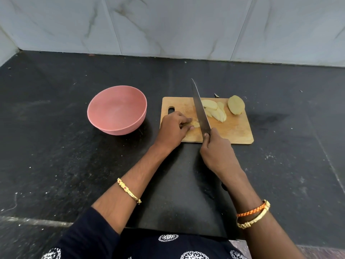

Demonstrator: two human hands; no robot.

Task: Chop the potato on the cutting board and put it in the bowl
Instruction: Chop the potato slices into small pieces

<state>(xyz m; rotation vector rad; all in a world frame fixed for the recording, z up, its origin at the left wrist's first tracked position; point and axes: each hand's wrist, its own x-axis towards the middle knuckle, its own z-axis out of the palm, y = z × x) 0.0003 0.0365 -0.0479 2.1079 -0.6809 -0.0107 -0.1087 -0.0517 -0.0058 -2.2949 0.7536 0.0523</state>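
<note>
Wooden cutting board (237, 131): a potato piece (195, 124) is pinned near its left edge by the left hand (172, 129); a knife (200, 109) is gripped by the right hand (217, 151); cut slices (214, 110) are gathered toward its far edge; a pink bowl (116, 110) is set just left, black counter (56, 146) around

Dark navy sleeve (89, 234) with white floral rings, gold bangle (128, 190) above it, orange braided band (251, 211) and gold bangle (253, 218) on other wrist
</note>
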